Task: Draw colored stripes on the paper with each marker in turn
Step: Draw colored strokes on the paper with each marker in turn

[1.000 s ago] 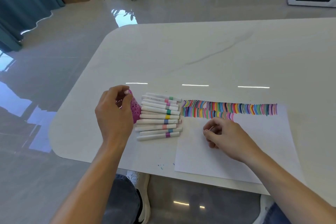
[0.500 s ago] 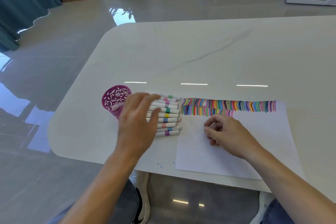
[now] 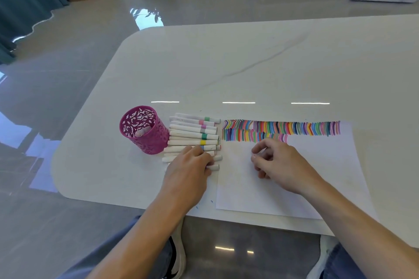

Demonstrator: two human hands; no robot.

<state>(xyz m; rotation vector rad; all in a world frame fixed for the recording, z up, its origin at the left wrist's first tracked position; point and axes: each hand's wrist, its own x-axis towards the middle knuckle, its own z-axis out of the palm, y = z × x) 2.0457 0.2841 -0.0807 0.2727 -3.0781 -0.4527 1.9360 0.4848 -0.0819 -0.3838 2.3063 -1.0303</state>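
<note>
White table [image 3: 249, 63], markers [image 3: 192, 136] under left hand [image 3: 188, 170] (paper [image 3: 328, 165] beside)

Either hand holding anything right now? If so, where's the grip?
Left hand lies on the nearest markers in the row, fingers over them; whether it has a grip on one cannot be told. Right hand rests loosely curled on the paper, holding nothing.
</note>
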